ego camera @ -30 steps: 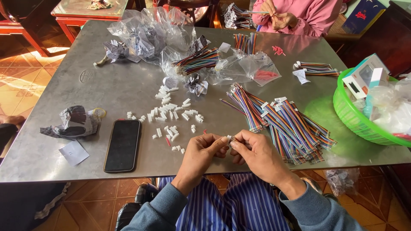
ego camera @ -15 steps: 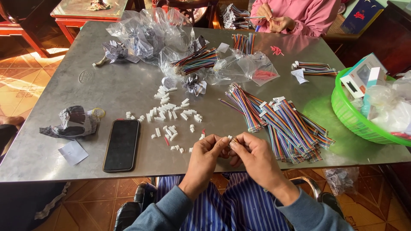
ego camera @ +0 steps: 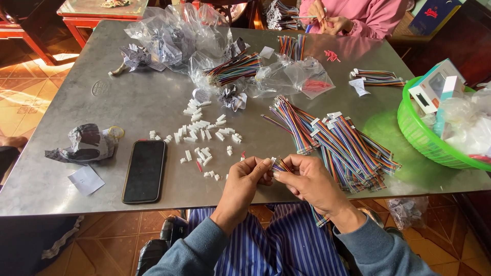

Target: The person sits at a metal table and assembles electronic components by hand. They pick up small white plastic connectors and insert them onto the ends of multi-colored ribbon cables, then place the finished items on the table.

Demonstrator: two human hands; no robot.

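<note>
My left hand (ego camera: 244, 180) and my right hand (ego camera: 308, 181) meet at the near edge of the grey table (ego camera: 128, 107). Between their fingertips they pinch a small white connector (ego camera: 273, 161) on a multicoloured ribbon cable (ego camera: 281, 166); the cable runs under my right hand and hangs down past the table edge (ego camera: 319, 220). Several loose white connectors (ego camera: 202, 134) lie just beyond my left hand. A big pile of finished multicoloured cables (ego camera: 340, 143) lies to the right of my right hand.
A black phone (ego camera: 145, 170) lies left of my hands, with crumpled paper (ego camera: 84, 145) beyond it. Clear plastic bags (ego camera: 176, 38) with cables fill the far middle. A green basket (ego camera: 429, 138) with boxes stands at right. Another person in pink (ego camera: 358, 15) works across the table.
My two hands have stayed together at the table edge, fingers shifting slightly on the connector and cable. Nothing else on the table has moved.
</note>
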